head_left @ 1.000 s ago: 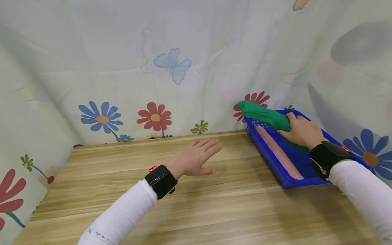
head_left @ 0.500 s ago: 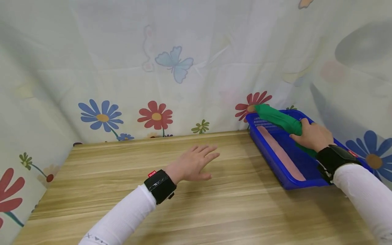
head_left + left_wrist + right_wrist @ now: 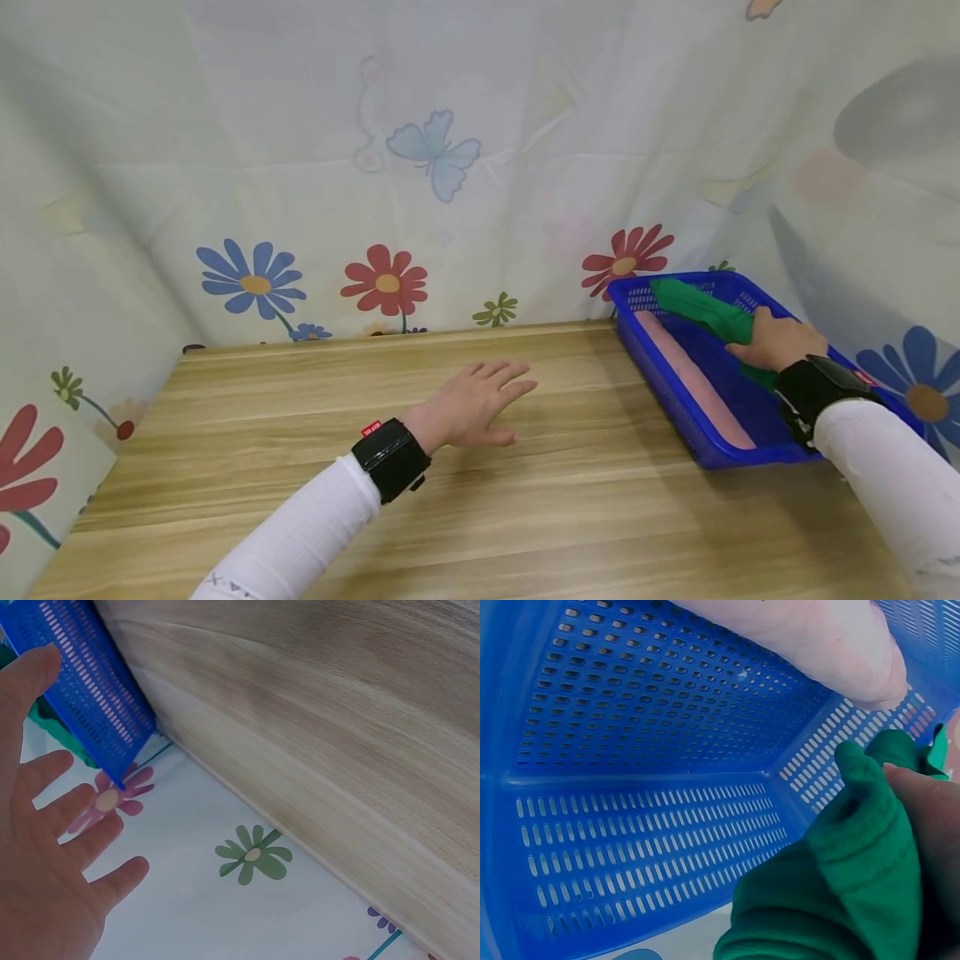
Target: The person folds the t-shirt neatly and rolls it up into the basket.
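Note:
On the right of the head view, my right hand (image 3: 783, 340) grips a rolled green cloth (image 3: 705, 310) near its close end. The cloth lies lengthwise within the blue plastic basket (image 3: 671, 392), its far end near the back wall. Along the basket's left side runs a pink roll (image 3: 693, 379), apart from the green one. The right wrist view has the thumb (image 3: 930, 817) against the green fabric (image 3: 832, 892); most fingers are hidden there. My left hand (image 3: 472, 404) hovers palm down over the table with fingers spread, holding nothing; the left wrist view shows its fingers extended.
The wood-grain table (image 3: 300, 433) stretches left of the basket. A flower-print curtain (image 3: 525, 208) encloses the back and both sides, close behind the basket. The basket's walls are perforated and stand higher than the pink roll.
My right hand has carried the green cloth right and down, from above the basket's back rim to inside the basket. The left hand has dipped slightly and stays spread.

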`<state>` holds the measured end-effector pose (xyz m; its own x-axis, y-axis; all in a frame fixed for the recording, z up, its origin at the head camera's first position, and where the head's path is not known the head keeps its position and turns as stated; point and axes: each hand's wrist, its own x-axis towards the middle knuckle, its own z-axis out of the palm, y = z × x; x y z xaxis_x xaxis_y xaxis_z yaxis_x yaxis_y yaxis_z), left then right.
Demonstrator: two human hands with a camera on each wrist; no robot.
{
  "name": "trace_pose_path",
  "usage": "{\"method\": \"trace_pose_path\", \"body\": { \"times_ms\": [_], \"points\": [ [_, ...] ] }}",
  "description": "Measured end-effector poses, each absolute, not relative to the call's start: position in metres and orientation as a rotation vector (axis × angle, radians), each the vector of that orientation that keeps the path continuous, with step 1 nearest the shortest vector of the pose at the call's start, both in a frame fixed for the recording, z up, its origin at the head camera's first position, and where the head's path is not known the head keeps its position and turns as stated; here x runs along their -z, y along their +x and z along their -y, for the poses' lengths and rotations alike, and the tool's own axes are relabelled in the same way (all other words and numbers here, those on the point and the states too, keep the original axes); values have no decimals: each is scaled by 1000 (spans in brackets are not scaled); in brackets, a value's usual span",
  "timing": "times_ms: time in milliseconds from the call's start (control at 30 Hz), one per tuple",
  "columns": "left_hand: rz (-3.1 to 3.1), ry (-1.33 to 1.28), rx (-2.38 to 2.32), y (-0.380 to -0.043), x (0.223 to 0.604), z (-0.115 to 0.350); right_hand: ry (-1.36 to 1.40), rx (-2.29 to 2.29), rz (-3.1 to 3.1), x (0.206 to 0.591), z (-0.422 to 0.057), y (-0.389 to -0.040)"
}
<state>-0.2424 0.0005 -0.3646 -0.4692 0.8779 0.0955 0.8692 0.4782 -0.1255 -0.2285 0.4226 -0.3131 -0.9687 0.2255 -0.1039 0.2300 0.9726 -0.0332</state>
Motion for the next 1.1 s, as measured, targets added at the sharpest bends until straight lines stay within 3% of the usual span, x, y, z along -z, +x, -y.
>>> {"method": "trace_pose_path", "body": {
  "times_ms": [1100],
  "points": [
    [2666, -1522, -73, -246, 378, 10, 430, 56, -2848, 330, -418, -242]
  ]
}}
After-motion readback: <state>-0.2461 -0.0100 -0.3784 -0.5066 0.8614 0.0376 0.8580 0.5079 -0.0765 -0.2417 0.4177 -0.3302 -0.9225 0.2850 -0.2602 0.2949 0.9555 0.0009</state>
